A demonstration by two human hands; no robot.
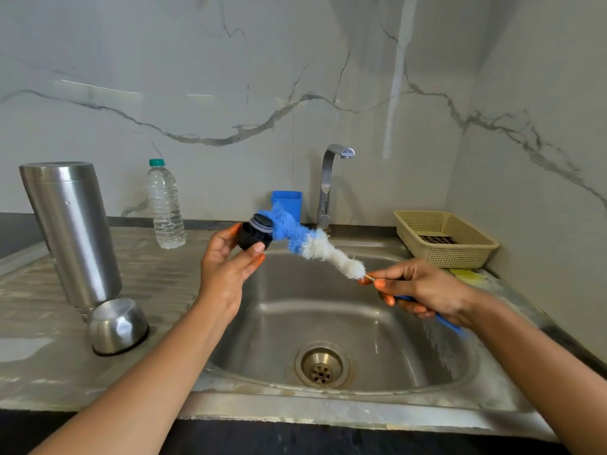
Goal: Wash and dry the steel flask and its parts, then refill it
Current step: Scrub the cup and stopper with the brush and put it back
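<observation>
Both hands over the sink (387, 326), forearms bare. Left hand (226, 261): grip closed around the black stopper (254, 236) of the flask, thumb on its near side, fingers behind, grey top of the stopper tilted up and to the right. Right hand (423, 290): grip narrow, thumb and forefinger pinching the wire stem of a bottle brush (315, 244) just below the bristles, the other fingers curled round its blue handle, which runs back under the palm. Brush head bent, white bristles nearest the hand, blue bristles at the far end; the blue end touches the stopper's top. Steel flask (72, 231) stands on the ribbed steel worktop (170, 277) at left, well apart from the hands, neck end down, looking tilted in the wide lens. Steel cup (118, 325) rests mouth-down just beside its base, nearer the camera. Plastic water bottle (166, 208), green cap on, upright behind and to the right of the flask, near the wall. Tap (328, 182) at the back of the basin, spout turned right, no water running. Blue container (289, 200) just left of the tap, partly hidden by bristles. Beige mesh basket (460, 254) on the right rim, something dark inside, too unclear to name; a yellow item (466, 275) lies in front of it. Drain (322, 366) open at the basin's bottom.
</observation>
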